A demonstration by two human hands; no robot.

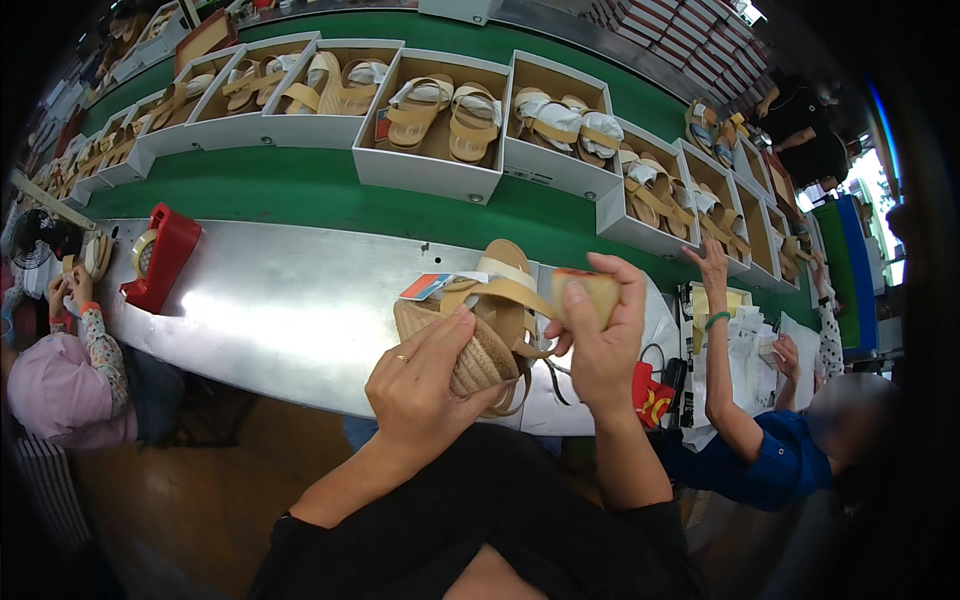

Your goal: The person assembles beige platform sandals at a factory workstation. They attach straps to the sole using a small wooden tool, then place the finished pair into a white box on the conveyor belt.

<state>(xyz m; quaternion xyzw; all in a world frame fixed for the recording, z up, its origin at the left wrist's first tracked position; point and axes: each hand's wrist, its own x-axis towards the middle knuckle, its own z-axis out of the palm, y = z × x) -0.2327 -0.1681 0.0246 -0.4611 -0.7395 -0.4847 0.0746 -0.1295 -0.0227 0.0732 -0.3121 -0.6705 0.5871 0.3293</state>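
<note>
My left hand [425, 375] is wrapped around a tan wedge sandal [478, 365] with a woven rope sole, held tilted above the metal table. Its straps and pale insole face away from me. A small blue and orange tag [425, 287] and white tissue show beside the straps. Between the thumb and fingers of my right hand [605, 350] is a pale yellow block [590, 297] with a reddish-brown edge. The block is close to the sandal's right side, near a tan strap; whether they touch is unclear.
Open white shoe boxes [430, 172] with sandals line the green conveyor belt [300, 190]. A red tape dispenser [165, 260] stands on the metal table [290, 290] at left. Co-workers sit on both sides; one's arm [735, 400] reaches toward the boxes. A red pouch [652, 395] lies at right.
</note>
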